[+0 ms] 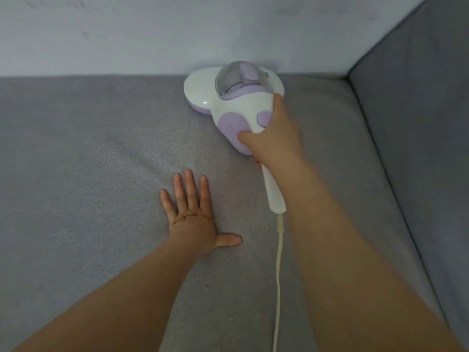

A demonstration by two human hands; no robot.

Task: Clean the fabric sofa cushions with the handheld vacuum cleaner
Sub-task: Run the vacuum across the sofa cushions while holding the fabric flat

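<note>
Head view: nearest the camera, two bare forearms reach out over the grey seat cushion (76, 161), and a pale power cord (278, 275) trails along the fabric between them. A little farther on, the left hand (195, 219) lies flat on the cushion, palm down, fingers straight and spread, thumb out to the side. Beyond it and to the right, the right hand (274, 138) is wrapped round the handle of the handheld vacuum cleaner (228, 97), thumb pressed against its lilac side panel. The white and lilac vacuum rests on the cushion, its wide head with the clear dust cup at the cushion's far edge, against the pale wall (152, 34). On the right rises a grey upright cushion (418, 110).
</note>
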